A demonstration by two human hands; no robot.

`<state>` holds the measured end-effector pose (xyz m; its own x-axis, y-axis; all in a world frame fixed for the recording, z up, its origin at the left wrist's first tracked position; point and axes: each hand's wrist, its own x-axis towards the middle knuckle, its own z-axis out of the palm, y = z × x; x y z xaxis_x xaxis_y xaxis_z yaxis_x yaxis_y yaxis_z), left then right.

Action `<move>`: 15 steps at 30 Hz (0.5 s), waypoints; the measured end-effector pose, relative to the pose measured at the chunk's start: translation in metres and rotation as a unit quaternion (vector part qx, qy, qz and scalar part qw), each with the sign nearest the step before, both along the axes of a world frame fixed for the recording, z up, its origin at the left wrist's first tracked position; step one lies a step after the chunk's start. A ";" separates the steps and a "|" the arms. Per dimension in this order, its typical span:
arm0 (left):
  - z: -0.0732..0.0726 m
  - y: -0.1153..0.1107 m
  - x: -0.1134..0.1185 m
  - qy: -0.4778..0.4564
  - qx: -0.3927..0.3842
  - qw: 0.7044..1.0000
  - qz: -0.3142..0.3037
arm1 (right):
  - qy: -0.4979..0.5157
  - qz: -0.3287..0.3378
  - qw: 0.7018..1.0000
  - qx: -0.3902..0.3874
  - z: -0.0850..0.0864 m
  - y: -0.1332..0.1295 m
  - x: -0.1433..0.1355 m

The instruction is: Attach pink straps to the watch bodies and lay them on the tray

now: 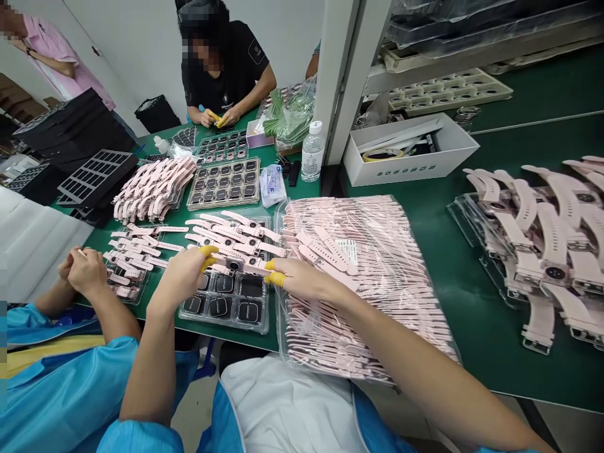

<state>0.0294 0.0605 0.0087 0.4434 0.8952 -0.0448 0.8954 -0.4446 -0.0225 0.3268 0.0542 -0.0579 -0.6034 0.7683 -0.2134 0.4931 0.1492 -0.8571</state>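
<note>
My left hand [189,269], with yellow finger covers, grips one end of a pink-strapped watch [234,265]. At the other end, my right hand [291,275] pinches the strap, also in yellow finger covers. The watch is stretched level between the two, over a clear tray [262,324] with black square watch faces in its compartments. Just behind, several pink-strapped watches [229,241] lie across the tray's far part. A big clear-wrapped tray of pink straps [401,277] lies under my right forearm.
A neighbour's hands [87,270] are at the left beside more pink watches [127,255]. Across the table sits a person in black [226,69]. A water bottle [312,152] and a white box [410,165] stand behind the strap tray. Strapped watches [552,251] are piled at right.
</note>
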 end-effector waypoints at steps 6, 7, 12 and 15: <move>-0.013 -0.002 0.002 -0.100 -0.116 0.986 -0.059 | -0.044 0.088 0.991 0.093 0.001 -0.008 0.004; -0.018 -0.003 0.004 -0.102 -0.128 0.984 -0.069 | -0.053 0.106 0.988 0.098 0.001 -0.010 0.004; -0.052 -0.002 0.015 -0.049 -0.070 0.992 -0.095 | -0.125 0.143 0.969 0.157 0.003 -0.016 0.003; -0.064 -0.007 0.018 -0.042 0.040 0.995 -0.080 | -0.124 0.134 0.963 0.197 0.005 -0.014 0.005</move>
